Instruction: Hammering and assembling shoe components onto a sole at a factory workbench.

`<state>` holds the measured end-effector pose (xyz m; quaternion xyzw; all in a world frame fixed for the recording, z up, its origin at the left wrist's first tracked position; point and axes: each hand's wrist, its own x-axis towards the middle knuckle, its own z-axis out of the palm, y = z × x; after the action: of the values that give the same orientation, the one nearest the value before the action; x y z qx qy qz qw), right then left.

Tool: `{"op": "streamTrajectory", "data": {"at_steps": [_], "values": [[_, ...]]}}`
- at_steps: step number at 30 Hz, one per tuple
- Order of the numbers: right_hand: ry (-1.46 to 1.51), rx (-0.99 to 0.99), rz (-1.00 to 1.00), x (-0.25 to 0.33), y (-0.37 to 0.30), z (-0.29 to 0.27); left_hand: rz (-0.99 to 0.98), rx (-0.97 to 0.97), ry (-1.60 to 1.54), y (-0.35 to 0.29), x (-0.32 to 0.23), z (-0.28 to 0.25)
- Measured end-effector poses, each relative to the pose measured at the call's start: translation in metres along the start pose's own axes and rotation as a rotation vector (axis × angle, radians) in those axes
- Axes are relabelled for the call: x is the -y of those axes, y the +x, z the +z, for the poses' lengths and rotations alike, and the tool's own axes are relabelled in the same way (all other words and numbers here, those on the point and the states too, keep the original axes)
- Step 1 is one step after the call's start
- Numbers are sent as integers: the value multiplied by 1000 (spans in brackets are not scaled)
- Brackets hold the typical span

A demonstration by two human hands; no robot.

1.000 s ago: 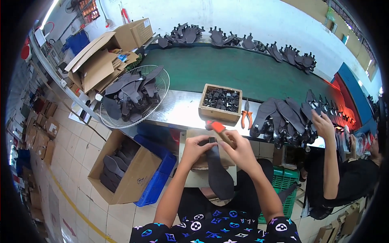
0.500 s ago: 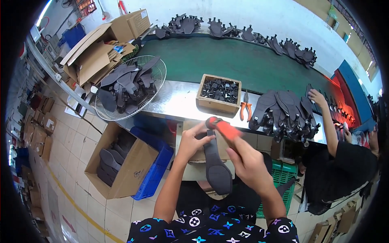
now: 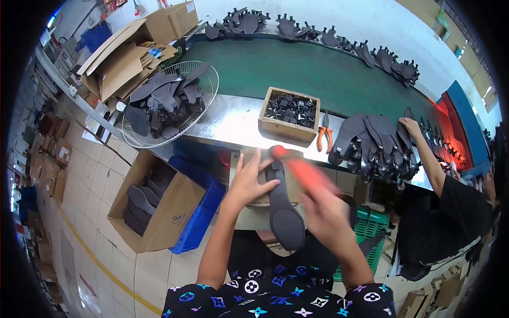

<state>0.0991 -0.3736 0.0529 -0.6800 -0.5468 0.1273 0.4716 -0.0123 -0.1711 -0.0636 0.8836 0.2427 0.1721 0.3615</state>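
Observation:
A dark grey shoe sole lies in front of me, its narrow end on a small work block and its broad end toward my body. My left hand is open beside the narrow end, fingers spread upward and the thumb at the sole's edge. In my right hand, blurred by motion, is a red-handled hammer. The hammer's head is over the sole's narrow end, close to my left fingers. Whether it touches the sole I cannot tell.
A wooden box of small black parts and orange-handled pliers sit on the metal ledge. Sole piles lie right, near a co-worker's hand. Left are a wire basket of soles, a carton and a green conveyor beyond.
My left fingers have opened from their grip at the sole's narrow end and spread upward. My right hand has moved slightly lower with the hammer; its handle is more blurred.

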Motion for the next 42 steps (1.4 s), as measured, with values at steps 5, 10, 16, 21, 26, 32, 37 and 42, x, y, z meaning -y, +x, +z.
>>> {"op": "streamTrajectory", "data": {"at_steps": [5, 10, 16, 21, 26, 32, 37, 42], "values": [[-84, -64, -184, -24, 6, 3, 126, -94, 211, -11, 17, 15], [-73, -43, -78, -31, 20, -16, 269, 51, -225, -32, -31, -5], [-646, 398, -345, -98, 29, 20, 97, 410, -832, -95, -130, -44], [560, 415, -42, -44, 1, 9, -118, 493, -926, -113, -140, -46], [1363, 323, 104, -18, -55, 23, -367, 711, -1347, -117, -151, -30], [1311, 418, 69, -10, -57, -1, -79, 883, -1268, -120, -147, -15], [1143, 444, 8, -9, -62, -16, 107, 728, -1070, -122, -155, -18], [632, 342, -40, 15, -55, -31, 100, 752, -986, -116, -155, -28]]}}
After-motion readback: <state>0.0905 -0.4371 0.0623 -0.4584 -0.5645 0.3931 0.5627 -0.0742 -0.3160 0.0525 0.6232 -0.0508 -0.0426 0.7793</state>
